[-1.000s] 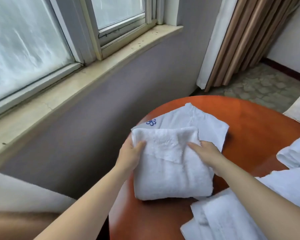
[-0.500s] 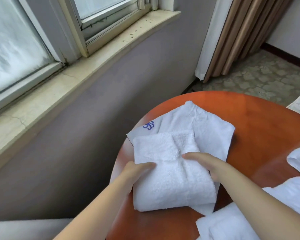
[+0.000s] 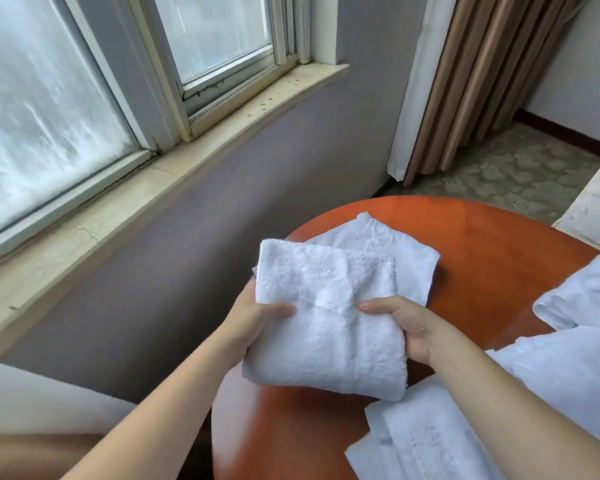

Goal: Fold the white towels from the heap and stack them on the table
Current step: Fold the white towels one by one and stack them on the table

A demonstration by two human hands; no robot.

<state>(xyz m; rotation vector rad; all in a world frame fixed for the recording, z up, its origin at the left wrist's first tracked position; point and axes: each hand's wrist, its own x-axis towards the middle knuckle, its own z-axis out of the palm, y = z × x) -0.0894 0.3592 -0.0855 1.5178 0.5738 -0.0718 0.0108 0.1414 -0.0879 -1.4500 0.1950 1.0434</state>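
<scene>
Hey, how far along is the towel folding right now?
Early on, it seems. Done: one flat towel, already folded, lies on the orange table. In hand: the left hand and right hand grip a thick folded towel by its sides, overlapping the first, not yet released. Left: a heap of loose white towels at the table's right and near edge waits for folding.

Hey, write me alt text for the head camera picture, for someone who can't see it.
The left hand and right hand grip a thick folded towel by its sides over a round orange table. Behind it lies a flatter white towel, and a heap of white towels sits at the right. A window sill and brown curtain are beyond.
</scene>
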